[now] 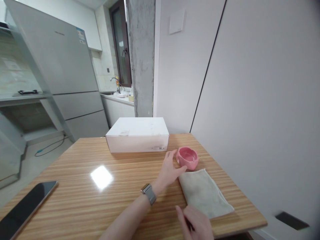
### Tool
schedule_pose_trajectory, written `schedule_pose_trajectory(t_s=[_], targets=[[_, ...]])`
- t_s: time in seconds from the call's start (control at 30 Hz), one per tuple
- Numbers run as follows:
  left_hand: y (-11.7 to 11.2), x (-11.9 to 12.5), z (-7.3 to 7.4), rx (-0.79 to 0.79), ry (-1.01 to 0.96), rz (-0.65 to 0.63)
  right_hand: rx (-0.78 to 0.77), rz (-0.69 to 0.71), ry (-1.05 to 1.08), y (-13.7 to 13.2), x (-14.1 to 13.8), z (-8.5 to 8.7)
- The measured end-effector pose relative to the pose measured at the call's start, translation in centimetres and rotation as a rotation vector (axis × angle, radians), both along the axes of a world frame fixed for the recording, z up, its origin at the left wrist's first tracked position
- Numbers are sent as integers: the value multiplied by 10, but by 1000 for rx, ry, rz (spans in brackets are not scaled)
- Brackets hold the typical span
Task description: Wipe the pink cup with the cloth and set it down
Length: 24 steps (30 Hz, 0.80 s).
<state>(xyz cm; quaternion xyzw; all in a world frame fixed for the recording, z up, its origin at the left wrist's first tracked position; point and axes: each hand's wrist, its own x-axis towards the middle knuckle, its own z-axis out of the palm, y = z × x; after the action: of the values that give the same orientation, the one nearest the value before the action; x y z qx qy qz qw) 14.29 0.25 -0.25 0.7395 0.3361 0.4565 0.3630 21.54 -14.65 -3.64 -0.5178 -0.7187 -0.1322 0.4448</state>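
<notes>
A pink ceramic-looking bowl [189,165] with an uneven rim stands toward the right side of the wooden table. Beside it reaches my left hand [169,169], with a grey-strapped watch [149,193] on the wrist. Its thumb and fingers are spread apart around the bowl's near left side; whether they touch it I cannot tell. Just in front of the bowl lies a folded grey-green cloth [203,193]. My right hand [197,224] is at the bottom edge by the cloth's near left corner, slightly blurred, fingers curled in. A dark spot shows between those fingers, too unclear to name.
A white box [138,143] sits at the table's [120,186] far side. A phone [27,206] rests at the near left. The white wall panel [245,100] runs along the right. Behind are a fridge [62,60], a concrete pillar [142,60] and a sink faucet [115,80].
</notes>
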Motion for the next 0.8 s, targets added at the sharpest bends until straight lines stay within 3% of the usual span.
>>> schedule_pose_trajectory(t_s=[0.13,0.27,0.47,0.63,0.8], targets=[[18,31,-9,-76,-23,-31,-10,20,29,21,-17,1],[25,49,-17,-110,-40,-33,70,32,-187,26,-23,-6],[23,47,-4,-81,9,31,111,34,-242,31,-22,-14],[16,-4,5,-49,-44,90,163,69,-245,33,-19,-12],[17,-102,4,-209,-93,258,136,3,-221,23,-11,-20]])
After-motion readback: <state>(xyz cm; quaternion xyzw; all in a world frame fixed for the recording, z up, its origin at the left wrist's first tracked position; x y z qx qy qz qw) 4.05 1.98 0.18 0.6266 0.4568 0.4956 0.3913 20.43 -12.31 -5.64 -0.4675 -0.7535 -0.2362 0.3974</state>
